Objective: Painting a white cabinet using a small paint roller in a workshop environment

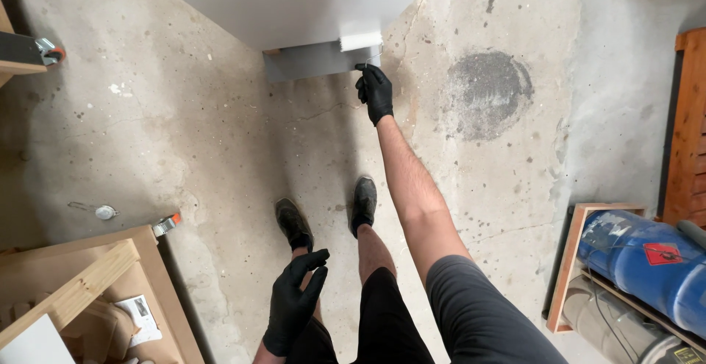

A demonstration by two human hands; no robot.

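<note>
paint roller [361, 42] looks light, thin wire frame, grip low on handle; right hand [376, 92] clamped on it at white panel [294, 4], left hand [293, 301] loosely apart, holding nothing

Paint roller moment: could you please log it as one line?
right hand: holds paint roller on white panel | left hand: free, open | concrete floor

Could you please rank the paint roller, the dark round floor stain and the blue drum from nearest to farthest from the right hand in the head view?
From the right hand:
1. Paint roller, held, just above.
2. Dark round floor stain, to its right.
3. Blue drum, lower right corner.
</note>
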